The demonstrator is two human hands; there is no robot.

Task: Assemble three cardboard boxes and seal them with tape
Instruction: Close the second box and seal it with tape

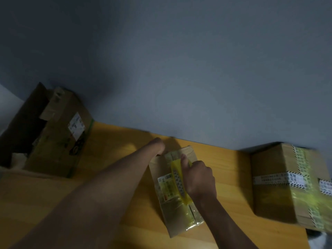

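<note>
Nearest the person, bare wooden table (53, 203) spreads wide on the left, open room crossed only by the left forearm; the table's near right corner ends just right of the middle box, below the big right-hand box. The small cardboard box (177, 209) lies in the middle of the table, its long side running near to far, its top seam covered by a strip of yellow tape (177, 177) over a white label. The right hand (199, 178) sits on top of this box, fingers curled round the yellow tape, with one finger stretched toward the far end of the lid. The left hand (158, 146) reaches to the box's far left corner; its fingers curl down over that edge, though the dim light does not show how firmly they hold. To the right, apart from the small box by a strip of bare wood, stands a larger sealed box (280, 187) crossed with yellow and printed white tape, its near right part hanging past the table edge. At the far left, a tall open box (59, 141) stands with flaps raised, at the table's left end. Behind everything runs a plain grey wall (179, 69), meeting the table's far edge just beyond the left hand.
</note>
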